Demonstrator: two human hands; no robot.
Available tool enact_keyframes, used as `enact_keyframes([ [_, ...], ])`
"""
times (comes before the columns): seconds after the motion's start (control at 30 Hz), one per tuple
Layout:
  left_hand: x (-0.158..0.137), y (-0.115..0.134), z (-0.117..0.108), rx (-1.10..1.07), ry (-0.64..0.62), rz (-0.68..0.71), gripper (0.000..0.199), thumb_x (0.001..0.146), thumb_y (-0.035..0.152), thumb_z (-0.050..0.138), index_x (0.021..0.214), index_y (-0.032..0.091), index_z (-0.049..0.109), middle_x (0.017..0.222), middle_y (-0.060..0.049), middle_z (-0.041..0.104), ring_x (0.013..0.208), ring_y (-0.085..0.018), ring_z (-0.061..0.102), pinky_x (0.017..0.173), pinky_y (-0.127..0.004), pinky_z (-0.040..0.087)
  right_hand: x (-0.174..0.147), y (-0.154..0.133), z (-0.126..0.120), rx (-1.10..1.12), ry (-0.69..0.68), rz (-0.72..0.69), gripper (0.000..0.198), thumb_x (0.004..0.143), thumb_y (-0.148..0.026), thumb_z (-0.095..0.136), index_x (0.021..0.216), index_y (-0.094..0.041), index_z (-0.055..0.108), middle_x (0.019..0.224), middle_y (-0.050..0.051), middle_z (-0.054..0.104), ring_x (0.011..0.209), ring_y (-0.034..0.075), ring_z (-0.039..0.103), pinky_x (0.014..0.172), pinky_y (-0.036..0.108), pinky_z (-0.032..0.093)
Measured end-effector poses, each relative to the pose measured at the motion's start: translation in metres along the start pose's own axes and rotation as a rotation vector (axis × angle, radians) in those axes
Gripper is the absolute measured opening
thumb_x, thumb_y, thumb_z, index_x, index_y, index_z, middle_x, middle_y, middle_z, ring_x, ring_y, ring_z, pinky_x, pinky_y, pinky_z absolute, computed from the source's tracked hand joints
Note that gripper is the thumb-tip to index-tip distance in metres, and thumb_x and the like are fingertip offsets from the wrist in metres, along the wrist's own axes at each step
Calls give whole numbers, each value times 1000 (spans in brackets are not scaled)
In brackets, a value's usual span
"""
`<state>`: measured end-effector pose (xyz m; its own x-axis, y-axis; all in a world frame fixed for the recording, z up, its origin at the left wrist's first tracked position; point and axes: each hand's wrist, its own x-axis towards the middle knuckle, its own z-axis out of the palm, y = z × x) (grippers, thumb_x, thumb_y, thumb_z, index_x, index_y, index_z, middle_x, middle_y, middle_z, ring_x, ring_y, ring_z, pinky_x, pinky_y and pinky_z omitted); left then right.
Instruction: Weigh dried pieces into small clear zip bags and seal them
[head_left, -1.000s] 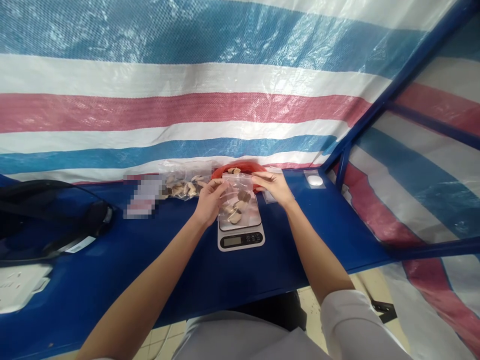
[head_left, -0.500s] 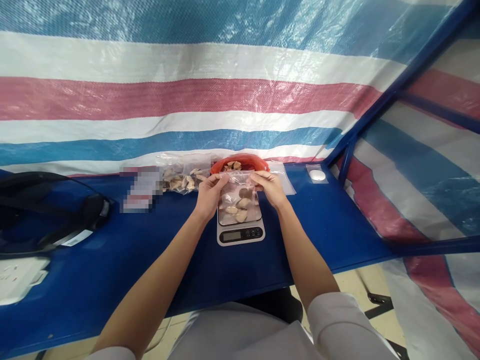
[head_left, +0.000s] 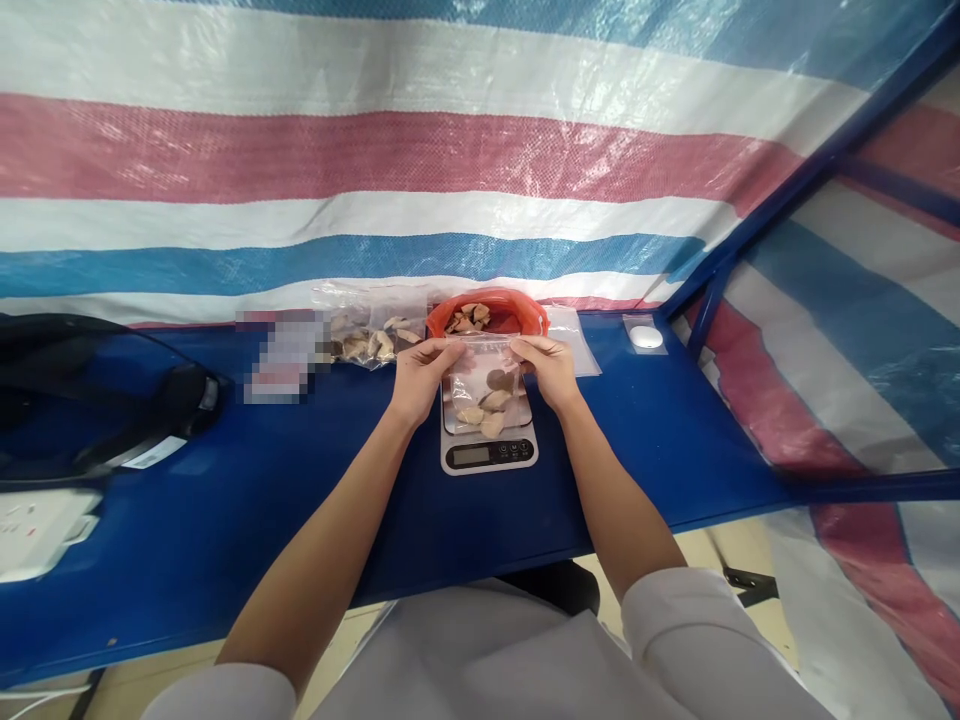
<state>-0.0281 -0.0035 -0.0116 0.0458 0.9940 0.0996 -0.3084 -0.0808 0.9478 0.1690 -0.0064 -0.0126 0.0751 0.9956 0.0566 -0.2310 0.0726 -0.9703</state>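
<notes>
Striped plastic sheeting (head_left: 420, 150), red, white and blue, fills the upper frame. Below it a blue tabletop (head_left: 660, 420) runs across the middle. Just right of centre sits a white scale (head_left: 491, 466) with a dark panel; any reading is too small to make out. Beyond it, left of upper centre: a large clear bag (head_left: 367, 308), pale and dark pieces showing through the plastic. Beside that, upper centre: a red bag (head_left: 538, 316), mouth open, rough brown pieces inside.

Centre of frame: a small clear bag (head_left: 469, 380), spread over the scale's platform; contact with it cannot be told. Left hand (head_left: 421, 375) clamped, thumb against fingers, on its upper left corner; right hand (head_left: 551, 372) likewise on the upper right. Step in hand, by judgement: work at the bag's top edge. Next move seems to call for an even pinch at both corners, bag level, contents low. Whether the mouth is sealed cannot be told.

Smallest: the few tan and dark slices (head_left: 495, 400) inside, gathered toward the lower end.
</notes>
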Motion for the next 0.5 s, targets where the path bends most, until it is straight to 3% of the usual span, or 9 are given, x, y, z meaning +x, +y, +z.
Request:
enact_keyframes([
  [0.27, -6, -2, -3, -30, 26, 22, 25, 69, 42, 87, 72, 18, 78, 72, -3, 76, 61, -13, 67, 64, -26, 54, -1, 0, 1, 9, 9, 10, 34, 55, -49, 90, 70, -21, 78, 66, 1, 74, 60, 16, 69, 56, 29, 58],
  [0.5, -8, -4, -2, -3, 68, 67, 25, 67, 41, 86, 70, 18, 77, 71, -4, 76, 61, -15, 67, 65, -28, 55, -2, 5, 1, -7, 4, -30, 33, 61, -50, 87, 73, -21, 78, 68, 1, 74, 60, 15, 68, 54, 27, 55],
])
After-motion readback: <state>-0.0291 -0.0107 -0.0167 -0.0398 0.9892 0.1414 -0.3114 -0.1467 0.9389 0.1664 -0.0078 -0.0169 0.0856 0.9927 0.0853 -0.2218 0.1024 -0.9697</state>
